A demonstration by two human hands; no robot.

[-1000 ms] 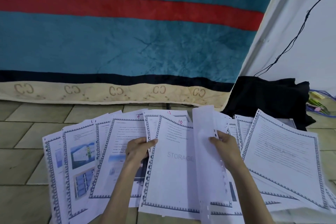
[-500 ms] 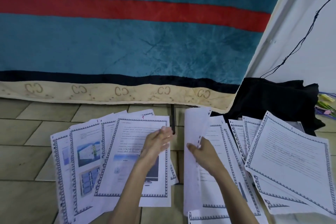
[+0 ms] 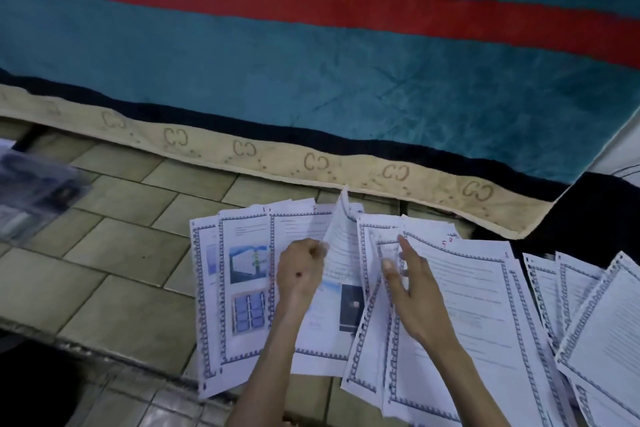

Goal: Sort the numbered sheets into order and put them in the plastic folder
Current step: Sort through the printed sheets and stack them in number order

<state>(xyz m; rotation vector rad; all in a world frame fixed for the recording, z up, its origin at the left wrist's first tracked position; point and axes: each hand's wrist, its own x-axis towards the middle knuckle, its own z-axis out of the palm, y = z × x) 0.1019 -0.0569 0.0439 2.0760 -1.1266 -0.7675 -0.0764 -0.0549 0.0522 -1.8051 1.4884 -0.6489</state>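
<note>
Numbered sheets lying fanned out on the tiled floor, still being sorted. Left hand pinching one sheet by its edge and lifting it upright. Right hand resting flat, fingers straight, on the pile just beside. Probably next: reading the red number, then slotting that sheet into its place. Plastic folder maybe that blurry thing far left; hard to tell.

A teal blanket (red-striped, beige-hemmed) meets the tiled floor beside black cloth.
</note>
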